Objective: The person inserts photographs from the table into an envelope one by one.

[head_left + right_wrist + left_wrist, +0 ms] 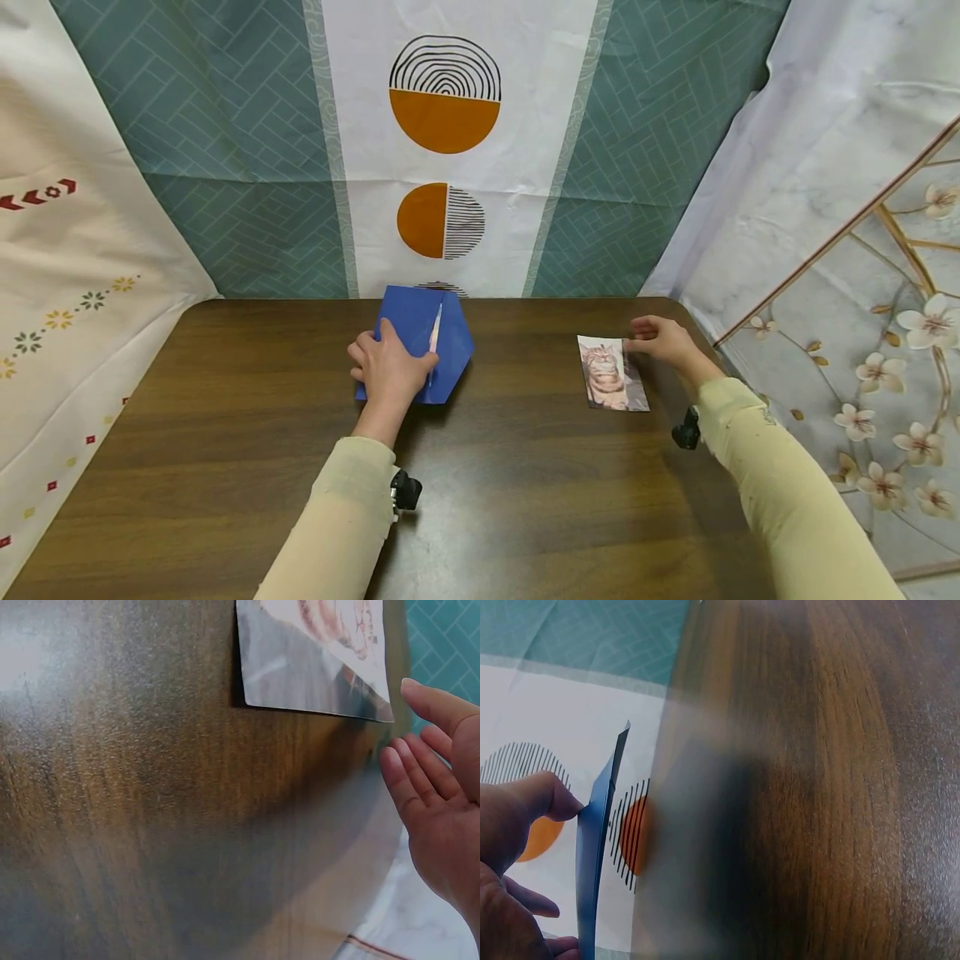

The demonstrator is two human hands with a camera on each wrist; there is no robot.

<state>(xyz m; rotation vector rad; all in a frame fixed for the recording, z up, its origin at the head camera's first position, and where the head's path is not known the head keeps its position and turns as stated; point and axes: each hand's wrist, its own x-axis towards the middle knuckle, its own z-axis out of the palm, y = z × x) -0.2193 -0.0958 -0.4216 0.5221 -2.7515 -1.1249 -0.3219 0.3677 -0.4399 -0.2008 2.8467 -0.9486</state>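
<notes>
A blue paper envelope (408, 312) with a pointed flap at its right is at the far middle of the table, its slit gaping white. My left hand (390, 367) holds it, the thumb by the slit and the fingers toward its left side. Edge-on in the left wrist view, the envelope (594, 847) stands off the tabletop, the thumb against it. To the right lies a photo card (606, 379) with a picture of a cat. My right hand (663, 340) is at its upper right corner; in the right wrist view the fingers are extended beside the card (300, 675), with no grip visible.
The brown wooden table (517, 483) has rounded far corners. A teal and white patterned curtain (517, 125) hangs behind its far edge. White floral cloth (862, 333) hangs at the right, and cream cloth (82, 250) at the left.
</notes>
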